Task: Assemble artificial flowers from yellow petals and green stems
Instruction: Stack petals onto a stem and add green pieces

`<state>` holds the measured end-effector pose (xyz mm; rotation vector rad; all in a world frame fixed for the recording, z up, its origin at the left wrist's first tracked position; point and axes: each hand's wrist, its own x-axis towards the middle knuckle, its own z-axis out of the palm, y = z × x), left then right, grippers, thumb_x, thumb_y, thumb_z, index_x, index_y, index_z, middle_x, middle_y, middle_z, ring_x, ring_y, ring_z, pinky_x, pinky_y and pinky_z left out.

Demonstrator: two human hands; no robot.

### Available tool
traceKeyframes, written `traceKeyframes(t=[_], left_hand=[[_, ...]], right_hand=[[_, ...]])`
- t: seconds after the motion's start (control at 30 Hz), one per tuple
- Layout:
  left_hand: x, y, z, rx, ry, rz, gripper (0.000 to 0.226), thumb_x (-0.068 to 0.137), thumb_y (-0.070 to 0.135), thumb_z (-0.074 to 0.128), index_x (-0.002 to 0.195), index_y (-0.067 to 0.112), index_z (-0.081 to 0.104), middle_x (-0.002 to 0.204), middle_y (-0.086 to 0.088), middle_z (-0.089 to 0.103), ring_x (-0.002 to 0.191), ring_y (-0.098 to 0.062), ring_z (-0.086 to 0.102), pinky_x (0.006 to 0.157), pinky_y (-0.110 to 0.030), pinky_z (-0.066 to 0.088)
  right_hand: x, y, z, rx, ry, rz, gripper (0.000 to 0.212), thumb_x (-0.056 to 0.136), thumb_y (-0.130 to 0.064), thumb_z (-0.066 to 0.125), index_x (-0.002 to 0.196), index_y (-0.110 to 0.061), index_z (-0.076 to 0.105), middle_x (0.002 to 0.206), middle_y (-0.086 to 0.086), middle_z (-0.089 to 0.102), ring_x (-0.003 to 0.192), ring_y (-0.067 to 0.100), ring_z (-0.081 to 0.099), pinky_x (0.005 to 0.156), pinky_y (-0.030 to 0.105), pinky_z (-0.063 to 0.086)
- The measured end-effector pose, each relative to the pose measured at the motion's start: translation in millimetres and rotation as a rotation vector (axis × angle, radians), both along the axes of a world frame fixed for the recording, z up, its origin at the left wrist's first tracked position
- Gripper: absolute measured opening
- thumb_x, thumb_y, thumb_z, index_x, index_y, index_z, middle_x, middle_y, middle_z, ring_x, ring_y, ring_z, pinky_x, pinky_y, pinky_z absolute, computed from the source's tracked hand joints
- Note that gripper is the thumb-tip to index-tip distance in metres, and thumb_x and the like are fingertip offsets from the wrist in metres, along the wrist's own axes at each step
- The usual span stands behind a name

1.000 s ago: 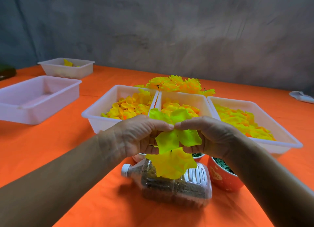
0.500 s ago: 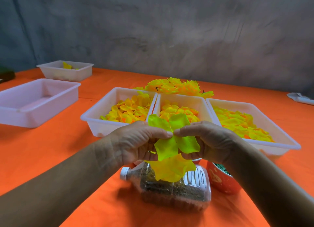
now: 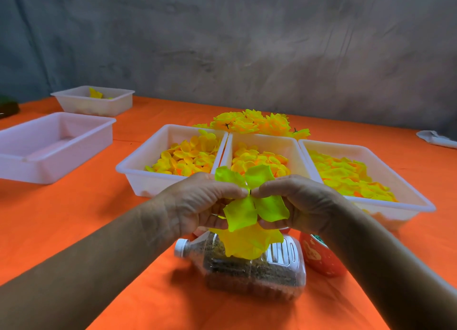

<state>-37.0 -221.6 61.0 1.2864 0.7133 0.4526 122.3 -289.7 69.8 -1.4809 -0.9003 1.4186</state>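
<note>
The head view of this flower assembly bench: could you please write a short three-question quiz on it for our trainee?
1. True or false: both hands pinch the petal layer.
2. How many white trays hold heaps of yellow petals directly beyond the hands? A) two B) three C) five
3. What lies on its side on the orange table beneath the hands?

Key: 1 true; 2 B; 3 a clear plastic bottle with a white cap.

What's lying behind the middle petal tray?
Behind the middle petal tray, a pile of assembled yellow flowers lies on the orange table. The tray's rim hides the pile's lower part.
</note>
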Motion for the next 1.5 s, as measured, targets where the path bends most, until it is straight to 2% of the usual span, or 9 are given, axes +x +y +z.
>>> traceKeyframes(t=[0.2,0.43,0.7,0.8,0.9,0.97,1.23,1.43,1.5], left_hand=[[1,4,-5,0.084,0.015,0.156,0.005,0.083,0.01,0.065,0.081,0.014,0.063,0.064,-0.003,0.065,0.043,-0.011,0.056,0.038,-0.019,0.045],[-1,7,-6,0.132,0.062,0.114,0.009,0.079,0.005,0.067,0.08,0.012,0.064,0.056,-0.001,0.065,0.041,-0.009,0.057,0.039,-0.017,0.045],[-2,7,0,0.177,0.09,0.099,0.03,0.051,0.018,0.074,0.079,0.012,0.065,0.061,-0.004,0.065,0.045,-0.009,0.057,0.041,-0.017,0.046],[0,10,3,0.177,0.104,0.074,0.018,0.066,0.008,0.073,0.078,0.013,0.061,0.057,-0.003,0.064,0.044,-0.01,0.058,0.041,-0.017,0.047],[3,14,4,0.178,0.114,0.055,0.014,0.08,0.003,0.067,0.079,0.014,0.058,0.053,0.001,0.064,0.043,-0.01,0.06,0.043,-0.018,0.05],[3,15,6,0.181,0.114,0.03,0.014,0.08,0.003,0.067,0.078,0.014,0.058,0.053,0.002,0.064,0.044,-0.011,0.062,0.044,-0.019,0.051],[3,14,5,0.194,0.107,-0.006,0.033,0.054,0.008,0.075,0.083,0.012,0.058,0.055,0.0,0.066,0.047,-0.014,0.063,0.043,-0.019,0.05],[6,14,5,0.238,0.157,-0.011,0.021,0.074,-0.005,0.071,0.082,0.011,0.06,0.05,0.0,0.064,0.044,-0.014,0.062,0.043,-0.02,0.051],[6,14,3,0.255,0.173,-0.014,0.021,0.074,-0.006,0.07,0.081,0.011,0.06,0.051,-0.001,0.065,0.044,-0.014,0.063,0.042,-0.02,0.051]], right_hand=[[0,0,6,0.048,-0.112,-0.003,0.009,0.078,0.002,0.065,0.08,-0.006,0.063,0.064,0.006,0.068,0.051,0.015,0.065,0.044,0.025,0.051],[-1,2,12,0.063,-0.197,0.001,0.034,0.077,0.001,0.067,0.111,0.002,0.063,0.077,0.007,0.065,0.056,0.012,0.063,0.044,0.02,0.049],[-4,4,12,0.051,-0.22,-0.043,0.053,0.074,0.001,0.07,0.124,-0.001,0.055,0.086,0.011,0.064,0.056,0.014,0.063,0.043,0.021,0.049],[-2,3,12,0.056,-0.24,-0.038,0.045,0.071,0.001,0.071,0.114,-0.002,0.059,0.08,0.008,0.067,0.052,0.012,0.065,0.045,0.024,0.051],[0,2,11,0.051,-0.244,-0.005,0.02,0.068,0.0,0.071,0.084,-0.009,0.064,0.065,0.003,0.07,0.053,0.014,0.067,0.054,0.029,0.057],[0,2,9,0.054,-0.247,-0.003,0.016,0.069,0.001,0.07,0.073,-0.011,0.061,0.061,0.003,0.07,0.052,0.016,0.067,0.055,0.032,0.056],[-1,1,4,0.057,-0.289,-0.015,0.014,0.07,0.0,0.071,0.078,-0.01,0.064,0.064,0.005,0.07,0.055,0.018,0.067,0.06,0.032,0.055],[-2,-3,2,0.062,-0.318,-0.033,0.012,0.075,-0.002,0.07,0.084,-0.007,0.065,0.063,0.005,0.07,0.051,0.015,0.066,0.046,0.024,0.052],[-3,-4,0,0.07,-0.372,-0.041,0.015,0.075,-0.003,0.071,0.09,-0.002,0.067,0.07,0.01,0.069,0.052,0.017,0.064,0.05,0.025,0.053]])
